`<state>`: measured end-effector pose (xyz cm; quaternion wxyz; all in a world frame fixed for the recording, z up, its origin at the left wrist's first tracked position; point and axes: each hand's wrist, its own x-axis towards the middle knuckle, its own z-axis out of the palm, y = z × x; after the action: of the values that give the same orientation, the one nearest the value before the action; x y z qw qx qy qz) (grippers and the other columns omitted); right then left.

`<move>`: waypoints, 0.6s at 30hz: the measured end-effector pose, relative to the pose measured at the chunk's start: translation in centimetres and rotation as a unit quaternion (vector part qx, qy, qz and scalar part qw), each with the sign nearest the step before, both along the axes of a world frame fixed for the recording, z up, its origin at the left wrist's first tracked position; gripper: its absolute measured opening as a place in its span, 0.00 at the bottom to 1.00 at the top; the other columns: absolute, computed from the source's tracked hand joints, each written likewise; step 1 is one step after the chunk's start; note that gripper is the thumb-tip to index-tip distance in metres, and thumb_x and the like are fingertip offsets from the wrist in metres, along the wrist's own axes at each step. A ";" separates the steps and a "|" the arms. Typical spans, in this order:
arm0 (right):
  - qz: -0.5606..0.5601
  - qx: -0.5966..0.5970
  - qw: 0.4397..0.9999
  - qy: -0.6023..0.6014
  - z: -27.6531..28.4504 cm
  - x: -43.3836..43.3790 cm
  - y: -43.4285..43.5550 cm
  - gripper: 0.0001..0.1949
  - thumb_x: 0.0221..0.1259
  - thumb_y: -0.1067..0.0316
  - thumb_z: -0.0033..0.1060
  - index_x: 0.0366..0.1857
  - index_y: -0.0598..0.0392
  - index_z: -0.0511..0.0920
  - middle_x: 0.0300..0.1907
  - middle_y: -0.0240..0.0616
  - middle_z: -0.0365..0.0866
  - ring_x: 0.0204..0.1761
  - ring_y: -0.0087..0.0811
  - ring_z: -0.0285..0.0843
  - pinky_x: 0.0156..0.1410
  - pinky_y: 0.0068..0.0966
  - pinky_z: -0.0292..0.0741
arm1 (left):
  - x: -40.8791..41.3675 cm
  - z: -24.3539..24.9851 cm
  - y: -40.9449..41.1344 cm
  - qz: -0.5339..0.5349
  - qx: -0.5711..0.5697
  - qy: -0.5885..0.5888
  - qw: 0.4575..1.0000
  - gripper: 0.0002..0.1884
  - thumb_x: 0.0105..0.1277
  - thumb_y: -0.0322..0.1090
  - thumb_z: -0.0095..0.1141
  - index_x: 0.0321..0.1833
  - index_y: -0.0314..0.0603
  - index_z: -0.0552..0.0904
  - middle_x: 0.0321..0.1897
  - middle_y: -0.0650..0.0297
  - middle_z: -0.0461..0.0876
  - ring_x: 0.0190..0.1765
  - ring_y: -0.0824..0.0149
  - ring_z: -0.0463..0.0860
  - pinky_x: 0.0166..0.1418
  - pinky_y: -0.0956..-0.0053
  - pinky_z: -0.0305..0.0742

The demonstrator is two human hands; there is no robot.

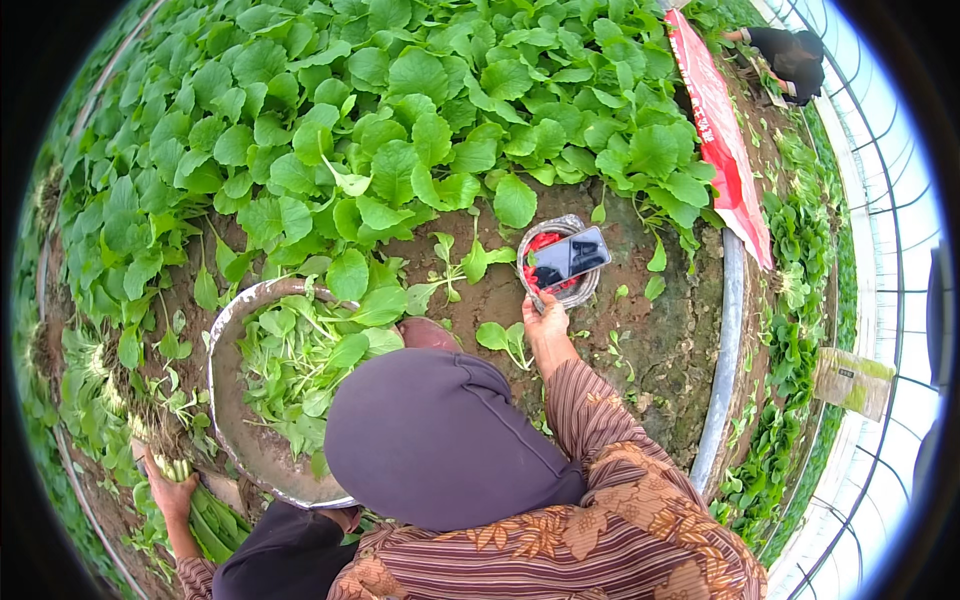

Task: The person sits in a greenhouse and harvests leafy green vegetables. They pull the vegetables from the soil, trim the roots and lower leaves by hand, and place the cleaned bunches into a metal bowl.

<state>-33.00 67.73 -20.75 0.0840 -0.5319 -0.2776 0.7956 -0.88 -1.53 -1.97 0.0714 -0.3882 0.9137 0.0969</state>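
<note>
My left hand (171, 491), low at the far left, is closed around a bunch of leafy greens (214, 521) with pale stems and soil-covered roots. My right hand (547, 326) grips the near rim of a small round container (586, 294), right of the middle. Red pieces lie inside that container, and a smartphone (574, 259) with a dark, shiny screen rests across its top. Between my hands, beside my knee, stands a wide worn basin (229, 405) holding loose green leaves (300, 360).
Dense leafy plants (390, 150) grow ahead. A grey pipe (724, 360) edges the bed at right, with a red printed plastic sack (716, 127) above it. Pulled greens (90, 375) lie at left. Another person (787, 60) crouches at the upper right.
</note>
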 end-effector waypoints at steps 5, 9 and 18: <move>0.130 -0.051 0.988 -0.067 1.6 2.0 1.6 0.22 0.60 0.46 0.69 0.45 0.53 0.79 0.37 0.44 0.84 0.37 0.40 0.83 0.46 0.36 0.82 | 0.1 -0.2 0.0 -0.002 -0.007 0.005 1.000 0.65 0.35 0.27 0.76 0.81 0.54 0.51 0.76 0.44 0.59 0.76 0.44 0.60 0.78 0.58 0.59; 0.457 0.447 0.756 -0.145 6.9 3.1 2.9 0.16 0.61 0.54 0.69 0.36 0.57 0.81 0.30 0.39 0.85 0.28 0.34 0.82 0.42 0.31 0.80 | -0.7 0.1 0.5 0.021 0.032 0.011 0.999 0.64 0.35 0.27 0.76 0.80 0.53 0.52 0.75 0.46 0.60 0.75 0.45 0.62 0.78 0.58 0.59; 0.622 0.747 0.232 0.035 7.8 -6.4 1.5 0.08 0.56 0.69 0.59 0.39 0.49 0.83 0.40 0.38 0.80 0.46 0.42 0.81 0.49 0.36 0.79 | -1.6 0.8 1.8 0.015 -0.010 0.007 1.000 0.63 0.34 0.26 0.75 0.79 0.52 0.54 0.73 0.49 0.64 0.73 0.46 0.65 0.77 0.59 0.61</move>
<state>-39.36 69.21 -12.91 -0.0683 0.1401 -0.9866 0.0482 -2.51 0.26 -1.21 0.0597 -0.4014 0.9093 0.0919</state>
